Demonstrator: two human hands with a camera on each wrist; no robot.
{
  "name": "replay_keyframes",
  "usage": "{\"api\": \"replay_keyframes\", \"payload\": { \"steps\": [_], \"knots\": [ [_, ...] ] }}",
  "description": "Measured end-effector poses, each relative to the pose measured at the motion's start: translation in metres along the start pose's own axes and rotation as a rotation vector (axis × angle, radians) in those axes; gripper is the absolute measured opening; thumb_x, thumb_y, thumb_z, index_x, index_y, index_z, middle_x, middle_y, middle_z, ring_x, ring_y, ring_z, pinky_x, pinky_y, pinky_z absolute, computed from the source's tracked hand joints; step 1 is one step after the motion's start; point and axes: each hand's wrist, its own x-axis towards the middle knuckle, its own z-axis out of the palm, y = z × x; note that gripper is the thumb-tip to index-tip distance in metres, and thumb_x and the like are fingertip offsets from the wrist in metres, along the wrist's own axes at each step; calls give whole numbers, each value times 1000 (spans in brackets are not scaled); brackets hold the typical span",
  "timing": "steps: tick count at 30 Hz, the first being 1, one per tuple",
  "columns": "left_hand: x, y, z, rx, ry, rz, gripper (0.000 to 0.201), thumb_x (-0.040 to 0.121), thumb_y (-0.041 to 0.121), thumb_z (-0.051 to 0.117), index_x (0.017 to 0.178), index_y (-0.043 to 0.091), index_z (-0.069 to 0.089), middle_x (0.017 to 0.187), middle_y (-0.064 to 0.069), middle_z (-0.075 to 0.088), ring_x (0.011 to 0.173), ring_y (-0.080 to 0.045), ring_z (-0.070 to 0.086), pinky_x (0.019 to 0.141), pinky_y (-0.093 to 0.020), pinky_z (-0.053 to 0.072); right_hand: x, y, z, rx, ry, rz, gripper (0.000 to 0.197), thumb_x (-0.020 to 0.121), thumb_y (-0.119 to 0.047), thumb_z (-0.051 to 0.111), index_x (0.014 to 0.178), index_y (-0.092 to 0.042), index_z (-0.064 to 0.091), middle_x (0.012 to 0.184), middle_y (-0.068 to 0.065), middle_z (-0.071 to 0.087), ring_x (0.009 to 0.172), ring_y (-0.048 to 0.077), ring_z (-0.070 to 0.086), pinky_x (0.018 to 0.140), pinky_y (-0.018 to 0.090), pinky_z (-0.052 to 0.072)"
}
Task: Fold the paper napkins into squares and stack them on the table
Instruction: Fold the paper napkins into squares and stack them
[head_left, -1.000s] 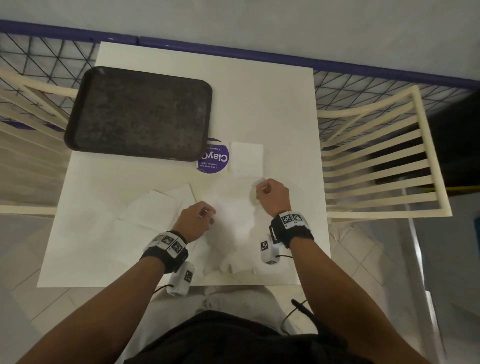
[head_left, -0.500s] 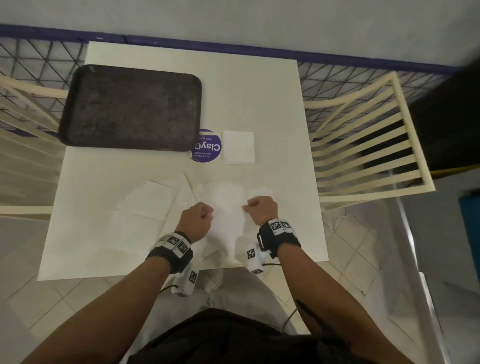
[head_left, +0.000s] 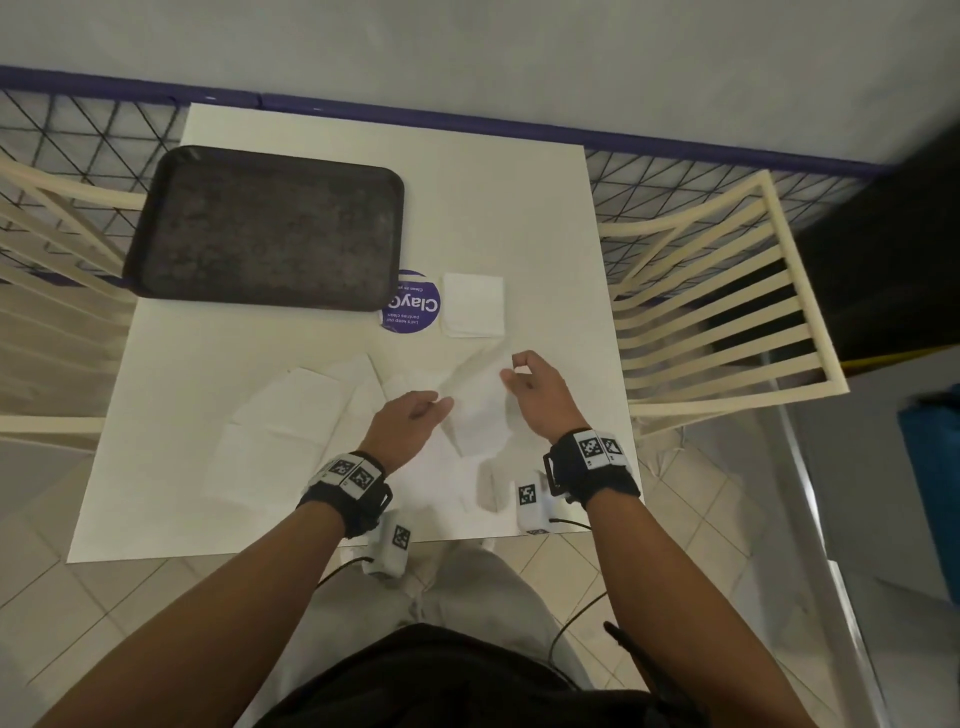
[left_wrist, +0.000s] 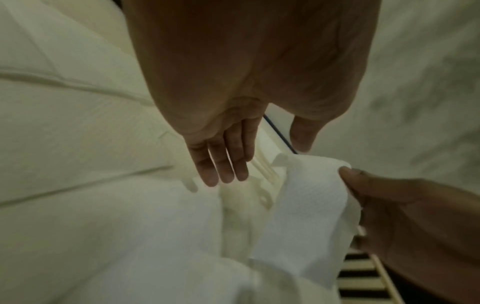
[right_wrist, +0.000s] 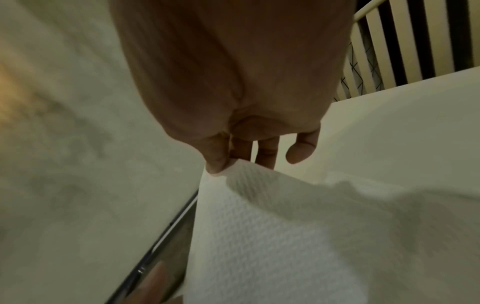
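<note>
A white paper napkin (head_left: 475, 410) hangs partly lifted off the table (head_left: 545, 218) near the front middle. My right hand (head_left: 511, 371) pinches its far right corner between thumb and forefinger; the right wrist view shows this pinch (right_wrist: 221, 165) with the napkin (right_wrist: 259, 226) draping down from it. My left hand (head_left: 431, 408) hovers just left of the sheet, fingers (left_wrist: 221, 172) straight, thumb apart, holding nothing. In the left wrist view the lifted napkin (left_wrist: 306, 205) stands to the right of those fingers. One folded square napkin (head_left: 472, 306) lies beyond the hands.
A dark tray (head_left: 265, 228) sits at the table's back left, a round purple sticker (head_left: 410, 306) beside the folded square. Several unfolded napkins (head_left: 291, 415) lie at the front left. Cream slatted chairs (head_left: 727, 312) flank the table; a mesh railing runs behind.
Both hands were fists gripping the napkin near the front edge. Now the right hand has moved away and up, lifting a corner, and the left hand has let go and opened.
</note>
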Motion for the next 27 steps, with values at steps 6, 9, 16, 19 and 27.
{"api": "replay_keyframes", "payload": {
  "steps": [6,9,16,19,27],
  "knots": [
    [1,19,-2,-327,120,89,20,95,23,72,88,4,70,81,-11,70,75,-18,66,84,-48,62,1,-13,7,77,-36,-16,12,102,-33,54,109,-23,54,105,13,71,85,19,60,85,37,49],
    [3,17,-7,-394,140,79,10,96,17,71,88,10,71,82,-3,74,78,-22,69,80,-49,63,0,-16,10,140,-67,28,19,100,-30,60,113,-19,54,103,5,72,90,16,64,83,32,49],
    [2,19,-22,-485,116,64,10,97,7,67,105,9,73,94,-8,78,88,-27,72,84,-46,61,3,-12,18,107,-35,-14,12,92,-18,71,100,-16,62,71,-8,68,74,13,62,78,29,50],
    [4,17,-26,-488,96,66,11,94,5,70,104,9,74,101,-14,77,93,-27,72,91,-50,60,3,-12,23,150,-31,-4,13,91,-20,72,99,-17,63,81,2,75,80,20,67,82,34,52],
    [0,19,-35,-503,145,74,13,97,7,66,99,17,75,97,-9,79,92,-29,73,83,-46,61,-1,-18,22,174,-48,-53,14,90,-5,71,97,-2,60,53,-11,60,59,19,61,55,14,42]
  ]
}}
